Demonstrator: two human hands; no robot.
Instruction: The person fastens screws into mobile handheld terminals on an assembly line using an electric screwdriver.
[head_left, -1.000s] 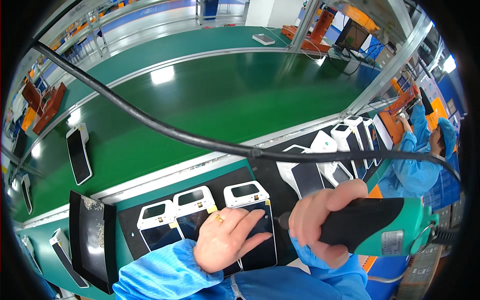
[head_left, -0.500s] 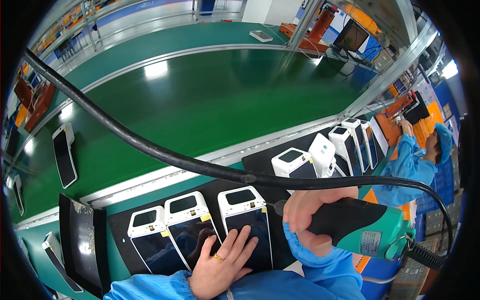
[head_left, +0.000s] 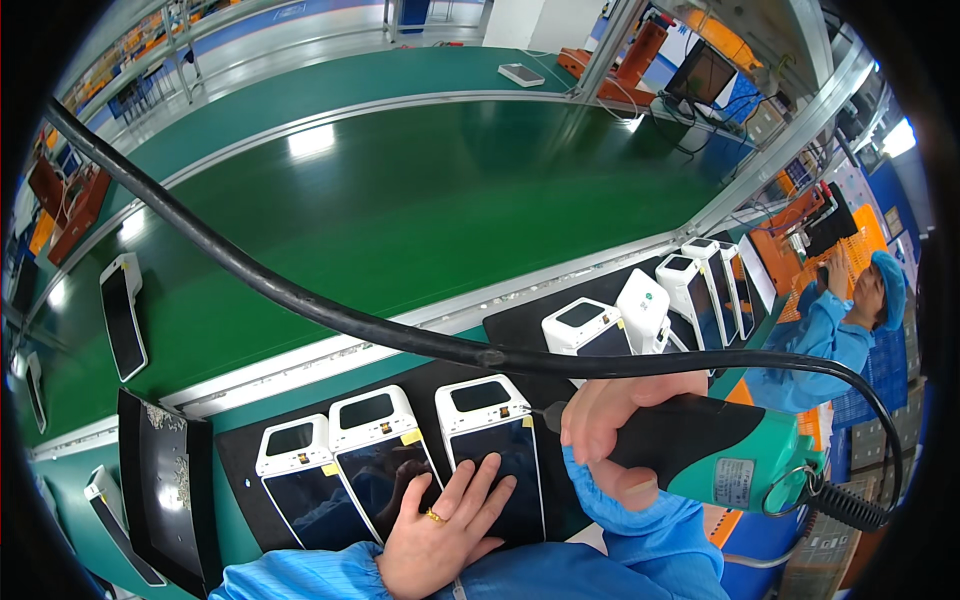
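My left hand (head_left: 440,525) lies flat with spread fingers on the dark screen of the right one of three white handheld terminals (head_left: 490,445). The other two terminals (head_left: 372,462) lie side by side to its left on a black mat (head_left: 238,470). My right hand (head_left: 615,430) grips a green and black electric screwdriver (head_left: 730,455), held sideways with its tip by the upper right corner of that right terminal. A thick black cable (head_left: 300,305) arcs from the screwdriver across the view.
A wide green conveyor belt (head_left: 400,200) runs behind the mat, with a terminal (head_left: 122,315) lying on it at left. More white terminals (head_left: 650,310) stand in a row at right. A person in blue (head_left: 835,330) works at far right. A black tray (head_left: 165,490) stands at left.
The view has shifted, so the terminals sit lower. My left hand slid down the right terminal's screen. My right hand brought the screwdriver's tip to that terminal's upper right corner.
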